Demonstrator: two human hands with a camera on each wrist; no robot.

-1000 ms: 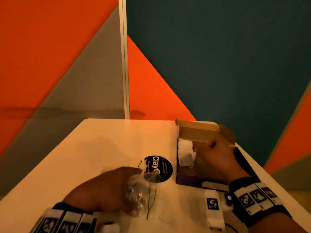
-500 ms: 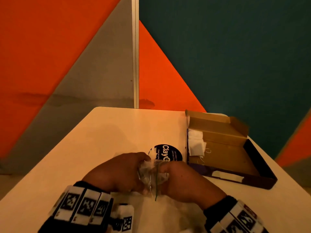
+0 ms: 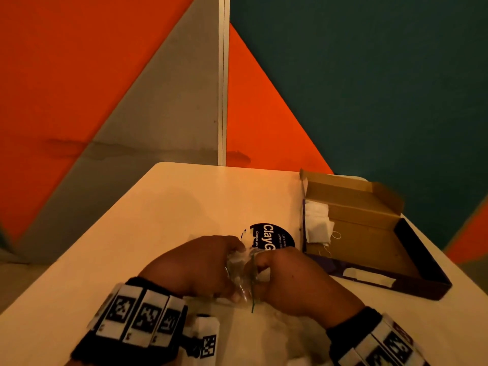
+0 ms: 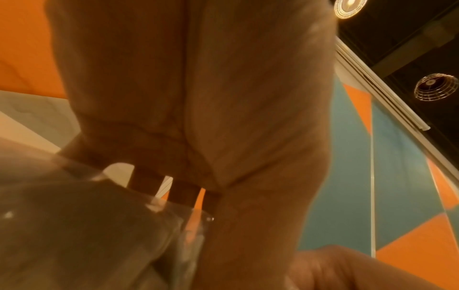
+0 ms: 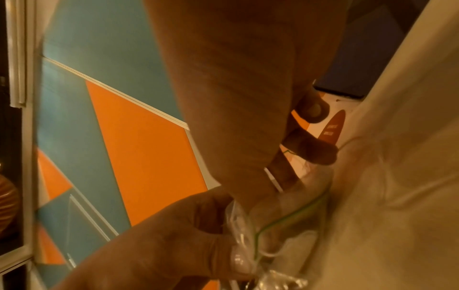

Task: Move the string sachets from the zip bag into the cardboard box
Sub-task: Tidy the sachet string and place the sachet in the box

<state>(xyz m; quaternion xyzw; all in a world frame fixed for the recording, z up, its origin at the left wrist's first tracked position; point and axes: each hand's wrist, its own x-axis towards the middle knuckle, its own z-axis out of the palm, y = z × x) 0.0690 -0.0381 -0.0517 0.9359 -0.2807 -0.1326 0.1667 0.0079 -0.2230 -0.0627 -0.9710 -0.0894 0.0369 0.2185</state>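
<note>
The clear zip bag [image 3: 240, 270] with a green zip line is held just above the table between both hands. My left hand [image 3: 227, 270] grips its left edge, thumb low, fingers on top. My right hand [image 3: 264, 278] has its fingers [image 5: 315, 151] curled into the bag's mouth [image 5: 285, 215], pinching a white bit of string sachet [image 3: 264, 272]. The open cardboard box [image 3: 369, 247] lies to the right, with white sachets [image 3: 317, 223] piled at its left end. In the left wrist view my palm hides most of the bag [image 4: 99, 235].
A round black sticker [image 3: 274, 235] lies on the pale table [image 3: 158, 220] between the bag and the box. The box's lid flap [image 3: 351, 191] stands up at the far side. Orange, grey and teal wall panels rise behind the table.
My right hand left the cardboard box and came back left to the bag's mouth, where its fingers went in. The left hand kept hold of the bag.
</note>
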